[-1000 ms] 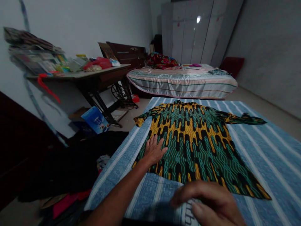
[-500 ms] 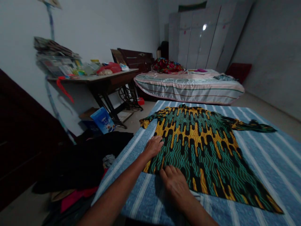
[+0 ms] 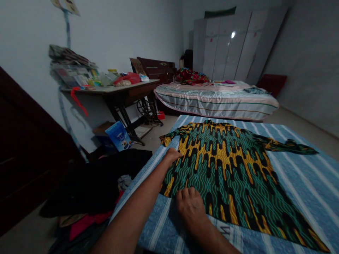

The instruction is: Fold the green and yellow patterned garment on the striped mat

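Observation:
A patterned long-sleeved shirt (image 3: 219, 169) in green, black and yellow lies spread on a blue-and-white striped cloth (image 3: 299, 169), with its collar at the far end and its hem toward me. My left hand (image 3: 173, 154) is closed at the shirt's left side edge, below the sleeve, its fingertips partly hidden. At the near hem, toward the left corner, my right hand (image 3: 190, 206) has its fingers curled down onto the fabric. The right sleeve stretches out sideways, while the left one is shorter in view and bunched.
Dark and red clothes (image 3: 92, 190) are heaped left of the striped surface. Beyond them stand a blue box (image 3: 118, 135) and a sewing-machine table (image 3: 132, 88) loaded with small items. A bed (image 3: 212, 98) and a wardrobe (image 3: 225, 49) fill the back.
My left hand has moved slightly up along the shirt's side edge, its fingers now more tucked in. My right hand has shifted slightly left at the hem. The camera view has turned a little.

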`<state>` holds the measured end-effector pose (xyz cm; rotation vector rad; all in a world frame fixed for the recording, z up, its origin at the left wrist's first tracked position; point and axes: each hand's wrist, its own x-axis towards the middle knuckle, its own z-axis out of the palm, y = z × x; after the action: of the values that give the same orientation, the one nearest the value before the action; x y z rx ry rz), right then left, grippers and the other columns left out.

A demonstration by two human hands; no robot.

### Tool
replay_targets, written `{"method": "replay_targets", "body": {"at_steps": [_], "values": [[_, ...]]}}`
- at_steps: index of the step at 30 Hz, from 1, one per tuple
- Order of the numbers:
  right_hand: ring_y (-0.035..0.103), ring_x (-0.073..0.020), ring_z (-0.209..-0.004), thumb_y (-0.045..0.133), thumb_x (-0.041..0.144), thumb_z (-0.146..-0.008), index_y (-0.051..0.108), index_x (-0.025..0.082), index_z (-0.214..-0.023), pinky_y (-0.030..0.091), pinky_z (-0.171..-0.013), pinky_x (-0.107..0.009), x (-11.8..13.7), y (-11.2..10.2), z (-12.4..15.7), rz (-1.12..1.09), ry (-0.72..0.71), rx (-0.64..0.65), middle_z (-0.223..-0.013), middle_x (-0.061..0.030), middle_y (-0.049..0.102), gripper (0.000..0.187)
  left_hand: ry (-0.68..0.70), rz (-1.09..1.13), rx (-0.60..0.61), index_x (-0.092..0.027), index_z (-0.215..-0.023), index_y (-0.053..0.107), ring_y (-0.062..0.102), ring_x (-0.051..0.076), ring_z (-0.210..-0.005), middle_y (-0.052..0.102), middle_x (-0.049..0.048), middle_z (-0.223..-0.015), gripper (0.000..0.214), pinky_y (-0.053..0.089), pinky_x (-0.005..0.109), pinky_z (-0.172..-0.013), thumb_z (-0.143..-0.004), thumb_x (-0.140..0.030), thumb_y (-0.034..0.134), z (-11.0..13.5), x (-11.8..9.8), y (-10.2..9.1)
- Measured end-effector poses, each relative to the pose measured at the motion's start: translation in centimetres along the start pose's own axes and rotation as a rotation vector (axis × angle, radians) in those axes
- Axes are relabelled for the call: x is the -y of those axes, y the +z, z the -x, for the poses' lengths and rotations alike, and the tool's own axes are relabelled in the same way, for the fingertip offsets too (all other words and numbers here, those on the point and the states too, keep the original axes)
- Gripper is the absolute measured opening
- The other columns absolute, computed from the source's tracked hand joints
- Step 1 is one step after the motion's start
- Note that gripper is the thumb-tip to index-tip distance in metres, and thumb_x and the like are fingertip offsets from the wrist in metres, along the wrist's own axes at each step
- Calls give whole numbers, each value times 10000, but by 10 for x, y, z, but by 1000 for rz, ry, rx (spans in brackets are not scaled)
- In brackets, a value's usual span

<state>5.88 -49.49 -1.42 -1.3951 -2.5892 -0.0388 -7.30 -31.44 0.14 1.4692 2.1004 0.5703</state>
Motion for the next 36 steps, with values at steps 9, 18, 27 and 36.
{"method": "replay_targets", "body": {"at_steps": [9, 18, 27, 36], "values": [[527, -209, -740, 539, 111, -828, 522, 173, -1163, 381, -598, -316, -17, 4, 7, 14, -92, -135, -819, -61, 595, 341, -78, 242, 114, -131, -753, 622, 644, 170, -683, 656, 21, -673, 163, 496, 240, -572, -619, -191, 692, 1, 6, -4], [495, -183, -762, 607, 181, -826, 547, 202, -1083, 333, -625, -301, -31, 11, 8, -28, -111, -198, -803, -31, 584, 264, -77, 293, 437, -132, -608, 589, 504, 119, -383, 575, -9, -477, 239, 332, 204, -359, -539, -278, 765, 39, 28, -28], [529, -180, -771, 589, 257, -830, 489, 188, -1184, 343, -655, -295, -32, 14, 11, -78, -56, -262, -828, -32, 606, 375, -157, 841, 640, -99, -756, 668, 677, 200, -637, 721, 90, -728, 293, 542, 286, -615, -530, -225, 807, 67, 37, -43], [561, -161, -758, 476, 128, -863, 482, 156, -1181, 356, -640, -265, -30, 17, 7, -57, 58, -291, -819, -37, 618, 319, -246, 997, 455, -113, -668, 625, 627, 157, -486, 656, 31, -558, 143, 514, 248, -493, -586, -139, 739, 59, 24, -32]]}}
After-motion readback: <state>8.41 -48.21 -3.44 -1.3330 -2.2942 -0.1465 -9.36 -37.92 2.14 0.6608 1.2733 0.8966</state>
